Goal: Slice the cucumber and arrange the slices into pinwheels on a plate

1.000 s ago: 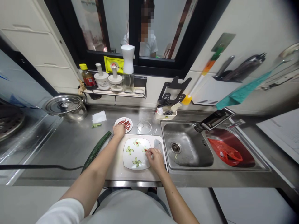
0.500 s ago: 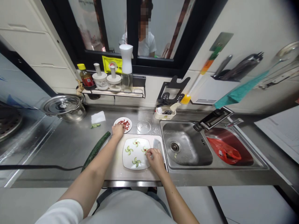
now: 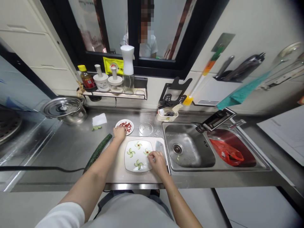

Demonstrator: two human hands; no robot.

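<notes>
Along the front edge of the counter (image 3: 59, 152), as the head view shows, a square plate (image 3: 138, 154) lies around the middle of the cutting board (image 3: 116, 174), carrying four cucumber pinwheels (image 3: 138, 164). At the plate's right edge, the right hand (image 3: 156, 161) has its fingertips drawn close by one pinwheel; whether they pinch a bit, I cannot tell. Just beyond the board's back edge, the left hand (image 3: 120, 133) is at the front left of a small dish (image 3: 118, 122) of red pieces (image 3: 128, 126), its grip hidden. The slices look thin, limp and probably slippery, best lifted by the rind. The red pieces seem light, suiting a fingertip pinch; the plate, likely stiff and breakable, wants holding by its rim.
</notes>
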